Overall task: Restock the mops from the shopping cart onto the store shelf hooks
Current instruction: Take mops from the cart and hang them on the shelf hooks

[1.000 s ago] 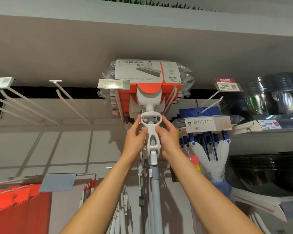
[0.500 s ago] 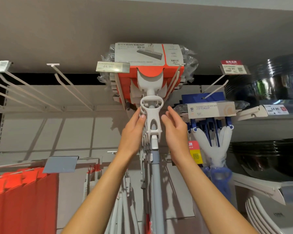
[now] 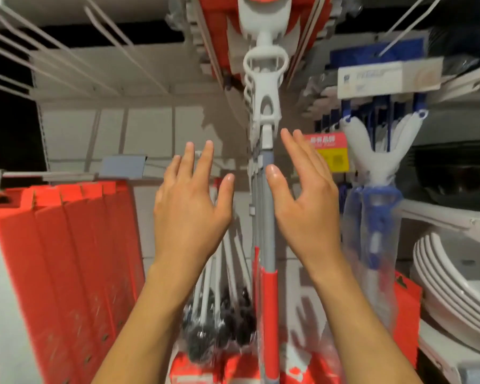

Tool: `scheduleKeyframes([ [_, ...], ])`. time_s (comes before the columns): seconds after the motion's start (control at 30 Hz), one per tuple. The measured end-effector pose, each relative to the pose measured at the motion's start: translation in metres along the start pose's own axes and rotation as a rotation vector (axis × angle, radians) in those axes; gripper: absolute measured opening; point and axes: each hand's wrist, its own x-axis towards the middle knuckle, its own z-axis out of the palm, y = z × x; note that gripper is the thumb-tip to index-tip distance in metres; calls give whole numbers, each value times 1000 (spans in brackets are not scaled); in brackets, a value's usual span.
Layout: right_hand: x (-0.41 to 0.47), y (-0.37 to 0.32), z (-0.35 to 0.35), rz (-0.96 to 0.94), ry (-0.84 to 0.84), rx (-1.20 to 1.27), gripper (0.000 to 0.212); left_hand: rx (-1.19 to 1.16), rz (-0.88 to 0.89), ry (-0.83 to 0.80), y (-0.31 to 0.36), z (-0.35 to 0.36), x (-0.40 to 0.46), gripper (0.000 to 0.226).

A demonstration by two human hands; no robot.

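Observation:
A white-and-orange mop [image 3: 263,87] hangs from a hook at the top centre, its grey and red pole [image 3: 268,261] running straight down between my hands. More mops of the same kind hang behind it. My left hand [image 3: 190,209] is open to the left of the pole, fingers spread, touching nothing. My right hand [image 3: 305,200] is open to the right of the pole, its thumb close beside the pole. Neither hand holds anything. The shopping cart is out of view.
Empty wire hooks [image 3: 67,54] jut out at upper left. Orange boxed goods [image 3: 67,245] fill the lower left. Blue-and-white mops [image 3: 372,167] hang at right under a white box [image 3: 388,77]. Stacked white plates [image 3: 455,275] sit at far right. Black-headed brushes [image 3: 219,333] hang below.
Both hands have let go of the mop's white neck and dropped lower, fingers spread. The view has tilted down and closer to the shelf.

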Motion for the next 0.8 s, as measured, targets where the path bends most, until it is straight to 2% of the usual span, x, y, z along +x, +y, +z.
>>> scheduleKeyframes([
  [0.27, -91, 1, 27, 34, -124, 89, 54, 151, -202, -32, -36, -27, -95, 67],
  [0.43, -160, -6, 51, 167, -290, 201, 52, 225, -341, -86, -58, -47, -162, 68],
  [0.67, -230, -47, 80, 333, -478, 309, 53, 300, -563, -118, -93, -89, -228, 64],
  [0.8, -256, -86, 97, 328, -557, 339, 54, 322, -660, -97, -119, -134, -260, 66],
])
